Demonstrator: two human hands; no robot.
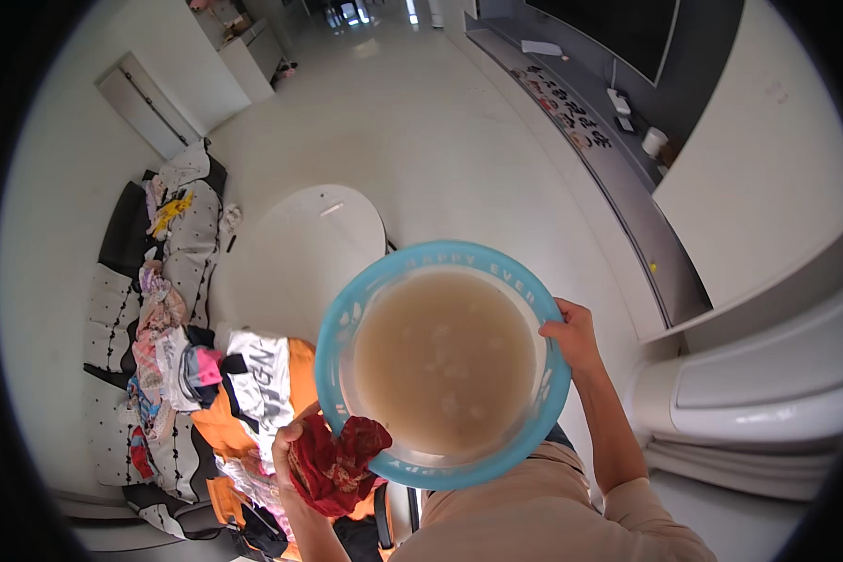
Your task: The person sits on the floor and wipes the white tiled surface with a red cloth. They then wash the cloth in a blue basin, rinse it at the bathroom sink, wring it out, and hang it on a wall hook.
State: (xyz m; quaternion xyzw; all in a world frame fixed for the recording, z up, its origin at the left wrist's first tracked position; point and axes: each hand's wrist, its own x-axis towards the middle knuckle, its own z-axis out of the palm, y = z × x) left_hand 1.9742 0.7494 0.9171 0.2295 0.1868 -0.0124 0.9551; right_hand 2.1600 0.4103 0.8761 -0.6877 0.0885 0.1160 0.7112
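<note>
A round plastic basin [335, 309] with a wide blue rim is held up in front of my body. Cloudy brownish water [442, 358] fills much of it, with pale foam patches on the surface. My right hand [573, 334] grips the rim on the right side, thumb over the top edge. At the lower left, my left hand [289, 437] clasps a crumpled dark red cloth [337, 464] against the basin's rim. The cloth partly hides that hand's fingers and laps over the rim, so its hold on the basin is mostly hidden.
Left stands a sofa [190, 260] strewn with clothes [158, 302]. More garments [263, 372] lie on something orange close to my left arm. Beyond the basin is a round white table [302, 239]. A low TV cabinet [604, 168] and a white appliance [759, 393] line the right.
</note>
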